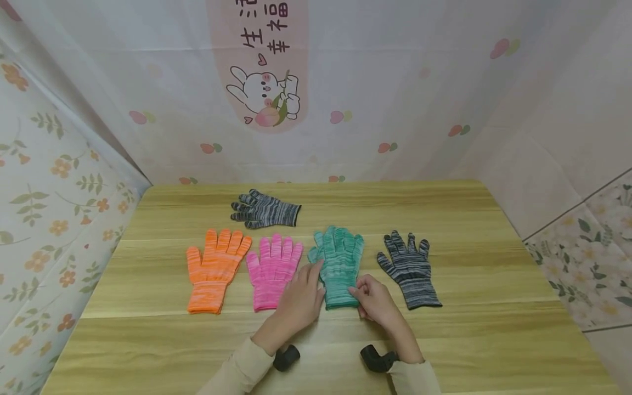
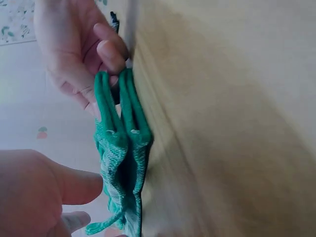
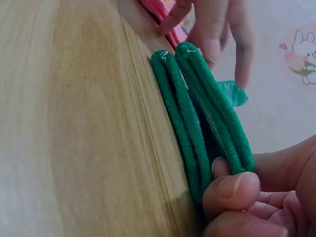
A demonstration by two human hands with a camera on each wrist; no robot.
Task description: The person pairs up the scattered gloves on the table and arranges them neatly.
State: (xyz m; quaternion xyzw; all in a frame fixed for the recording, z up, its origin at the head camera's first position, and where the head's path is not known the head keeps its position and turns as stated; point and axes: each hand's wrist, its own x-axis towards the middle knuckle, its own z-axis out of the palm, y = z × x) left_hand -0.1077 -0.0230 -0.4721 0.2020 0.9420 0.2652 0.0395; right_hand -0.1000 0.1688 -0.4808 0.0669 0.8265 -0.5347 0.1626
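Two green knit gloves (image 1: 339, 274) lie stacked on the wooden table, their cuffs towards me. In the right wrist view the doubled cuff edges (image 3: 217, 106) show one above the other with a gap between. My right hand (image 1: 377, 299) pinches the right corner of the upper cuff, one fingertip slipped into the gap. Along the left side of the stack my left hand (image 1: 301, 296) rests with fingers extended, touching the gloves. The left wrist view shows its thumb (image 2: 79, 185) straight against the green fabric. Part of the gloves' left edge is hidden by this hand.
A pink glove (image 1: 271, 269) lies just left of my left hand, with an orange glove (image 1: 217, 269) farther left. One grey-black glove (image 1: 410, 271) lies to the right, another (image 1: 266, 210) sideways near the table's back edge. Printed curtains (image 1: 370, 82) hang behind.
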